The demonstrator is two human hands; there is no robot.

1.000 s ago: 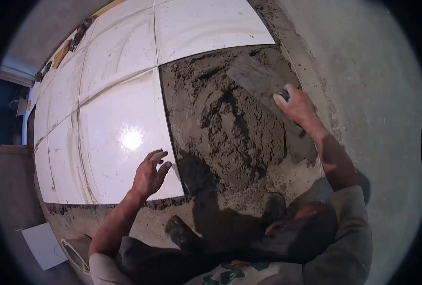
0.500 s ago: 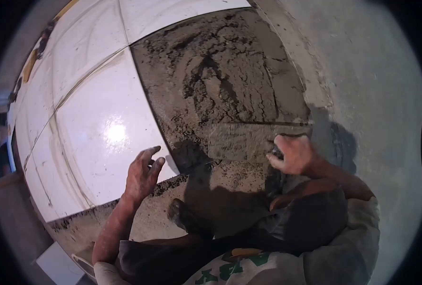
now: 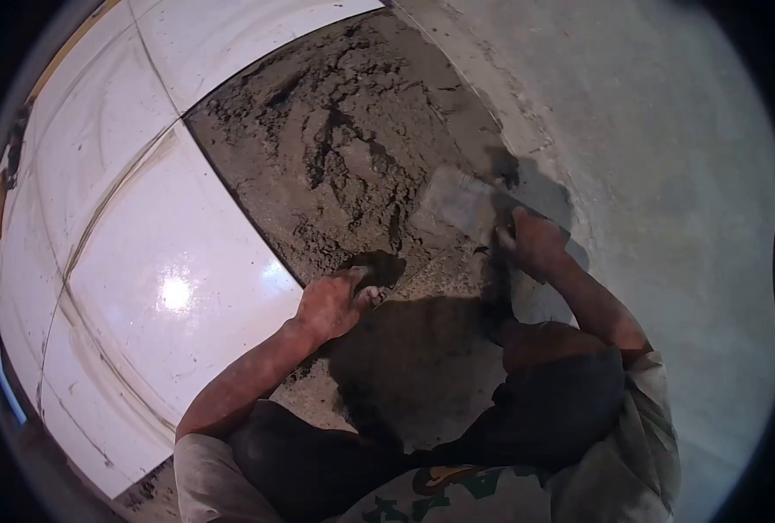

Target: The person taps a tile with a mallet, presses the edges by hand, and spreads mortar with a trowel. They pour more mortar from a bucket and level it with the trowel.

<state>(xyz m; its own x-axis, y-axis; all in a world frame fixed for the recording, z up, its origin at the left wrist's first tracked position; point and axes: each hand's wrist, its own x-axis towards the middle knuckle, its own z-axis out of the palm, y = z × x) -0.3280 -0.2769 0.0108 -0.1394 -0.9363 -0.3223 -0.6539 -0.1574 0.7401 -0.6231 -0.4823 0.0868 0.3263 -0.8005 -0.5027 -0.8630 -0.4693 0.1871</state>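
My right hand (image 3: 537, 242) is closed around the handle of a flat rectangular trowel (image 3: 459, 202). The trowel's blade, smeared with grey, lies tilted on the right side of a bed of wet mortar (image 3: 318, 157). Fingers curled, my left hand (image 3: 333, 305) is low at the mortar's near edge, beside the corner of a large white tile (image 3: 169, 253). Whatever its fingertips pinch, if anything, is hidden. Lumps and cracks cover the mortar, which is smoother along its right edge.
More white tiles (image 3: 82, 96) with grey smears extend along the left and back. Bare concrete floor (image 3: 666, 174) runs down the right side. My bent knees (image 3: 562, 392) are close to the near edge, and their shadow falls on the ground between them.
My right hand has swung the trowel up and turned its blade at an angle across the mortar. My left hand has moved right from above the tile to the mortar's edge, its fingers curling.
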